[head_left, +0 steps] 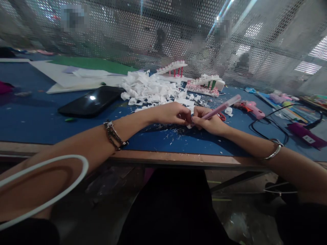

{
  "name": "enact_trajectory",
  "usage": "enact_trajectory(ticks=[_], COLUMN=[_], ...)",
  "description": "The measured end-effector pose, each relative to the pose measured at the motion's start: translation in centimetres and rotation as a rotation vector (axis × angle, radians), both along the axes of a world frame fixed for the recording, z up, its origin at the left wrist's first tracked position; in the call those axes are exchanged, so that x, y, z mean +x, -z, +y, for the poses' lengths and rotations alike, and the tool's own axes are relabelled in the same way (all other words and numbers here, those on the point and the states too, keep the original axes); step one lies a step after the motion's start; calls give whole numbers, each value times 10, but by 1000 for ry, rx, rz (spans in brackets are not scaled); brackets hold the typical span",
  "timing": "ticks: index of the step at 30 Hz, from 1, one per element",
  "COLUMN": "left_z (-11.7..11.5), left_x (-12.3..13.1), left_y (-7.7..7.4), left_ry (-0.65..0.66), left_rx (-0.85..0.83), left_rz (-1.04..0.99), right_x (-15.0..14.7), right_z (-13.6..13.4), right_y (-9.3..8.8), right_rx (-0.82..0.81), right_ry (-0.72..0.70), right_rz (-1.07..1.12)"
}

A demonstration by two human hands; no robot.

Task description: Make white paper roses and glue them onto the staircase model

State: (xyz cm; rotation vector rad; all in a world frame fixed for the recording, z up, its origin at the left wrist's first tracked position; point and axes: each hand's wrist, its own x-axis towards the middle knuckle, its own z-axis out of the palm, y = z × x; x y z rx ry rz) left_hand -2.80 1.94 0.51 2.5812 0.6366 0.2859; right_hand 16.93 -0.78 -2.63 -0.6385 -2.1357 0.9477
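My right hand (208, 121) is closed around a pink pen (221, 106), which slants with its upper end to the right. Its tip is hidden among the fingers. Close against it, my left hand (173, 114) has its fingers curled down in a pinch at a small white scrap (189, 126). Both hands meet just above the blue tabletop (143, 139), where tiny white shreds lie scattered. Beyond them is a heap of torn white paper pieces (150, 87). A red loop (221, 116), perhaps a scissors handle, shows behind my right hand.
A black phone (89, 102) lies to the left, before white sheets (74, 80) and a green sheet (94, 64). Two small models (176, 66) stand at the back. On the right are a pink glue gun (252, 109), a black cable and a purple power strip (308, 136).
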Motion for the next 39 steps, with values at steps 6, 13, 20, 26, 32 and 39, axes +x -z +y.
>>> enact_trajectory(ticks=[6,13,20,26,32,39], left_z=[1,1,1,0,1,1], left_x=[2,2,3,3,3,5], left_y=[3,3,3,2,3,6], left_ry=[-20,-24,-29,-33,-24,-41], left_rx=[13,2,2,6,19,14], left_rz=[-7,-5,-2,-3,-6,-9], right_x=[0,-2,-2,-2,-2,-1], right_z=[0,-2,-3,-2,-2,-2], right_y=[0,-1,-3,-1,-2,-2], right_rx=[-13,-30,-55,-58,-56,-57], right_ry=[15,18,33,37,15,39], right_rz=[-3,11,5,16,27,8])
